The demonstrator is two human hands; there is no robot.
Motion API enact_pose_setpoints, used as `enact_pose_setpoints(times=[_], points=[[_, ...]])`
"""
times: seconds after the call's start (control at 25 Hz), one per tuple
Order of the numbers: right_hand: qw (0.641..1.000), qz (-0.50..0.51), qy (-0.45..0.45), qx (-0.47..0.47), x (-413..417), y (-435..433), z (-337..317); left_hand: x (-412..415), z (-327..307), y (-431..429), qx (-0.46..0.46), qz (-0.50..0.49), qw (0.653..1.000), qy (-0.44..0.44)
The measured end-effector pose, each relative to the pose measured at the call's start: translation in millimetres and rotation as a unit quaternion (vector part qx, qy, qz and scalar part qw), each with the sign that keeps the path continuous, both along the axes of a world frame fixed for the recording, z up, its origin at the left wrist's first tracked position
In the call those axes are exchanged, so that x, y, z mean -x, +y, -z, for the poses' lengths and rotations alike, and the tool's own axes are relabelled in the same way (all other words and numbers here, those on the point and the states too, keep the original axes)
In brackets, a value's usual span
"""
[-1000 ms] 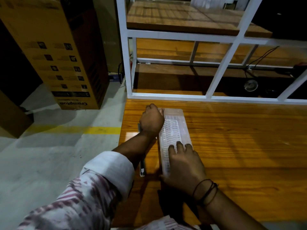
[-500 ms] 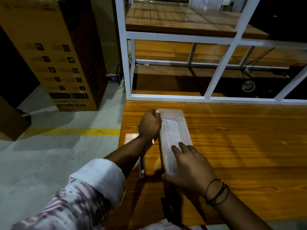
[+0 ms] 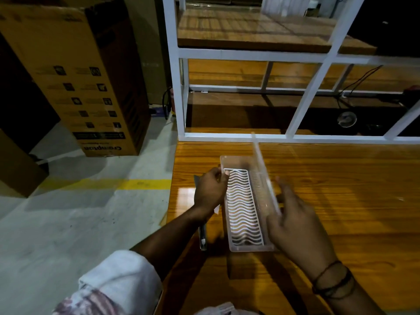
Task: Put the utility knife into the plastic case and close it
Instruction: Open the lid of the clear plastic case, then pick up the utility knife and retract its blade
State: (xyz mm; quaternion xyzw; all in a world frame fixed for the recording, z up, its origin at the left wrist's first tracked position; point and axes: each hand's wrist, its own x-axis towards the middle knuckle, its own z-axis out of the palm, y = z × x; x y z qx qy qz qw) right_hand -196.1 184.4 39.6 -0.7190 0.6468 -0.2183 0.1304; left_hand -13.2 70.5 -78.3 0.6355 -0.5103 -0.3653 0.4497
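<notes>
While your left hand (image 3: 210, 189) curls at the far left rim of the plastic case (image 3: 244, 208), fingers pinched together on that edge, your right hand (image 3: 293, 223) reaches in from the near right with fingers spread apart against the clear lid (image 3: 264, 176), which stands raised on edge along the case's right side. The case lies lengthwise on the wooden table (image 3: 341, 201), its white wavy insert showing inside. The utility knife (image 3: 202, 235) lies on the table just left of the case, partly hidden under your left forearm, outside the case. A white sleeve (image 3: 118, 278) is rolled up near your elbow.
</notes>
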Motion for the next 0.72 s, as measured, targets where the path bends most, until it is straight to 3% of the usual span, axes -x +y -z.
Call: enact_pose_setpoints(times=[0.12, 0.28, 0.56, 0.64, 0.72], points=[[0.997, 0.053, -0.03, 0.05, 27.0, -14.6, 15.3, -5.4, -8.0, 7.0, 0.014, 0.009, 0.999, -0.035], [0.987, 0.134, -0.09, 0.015, 54.5, -31.8, 53.3, -13.1, -17.1, 21.1, 0.005, 0.012, 0.994, -0.111], [0.974, 0.199, 0.064, -0.091, 70.5, -37.5, 97.6, -39.7, -10.1, 65.0, -0.022, -0.026, 0.977, -0.209], [0.966, 0.206, 0.126, -0.093, 66.3, -36.1, 99.0, -47.2, -6.2, 77.5, -0.054, -0.018, 0.967, -0.247], [0.97, 0.194, 0.131, -0.071, 61.0, -38.3, 96.6, -49.1, -4.7, 87.9, -0.081, -0.016, 0.955, -0.283]])
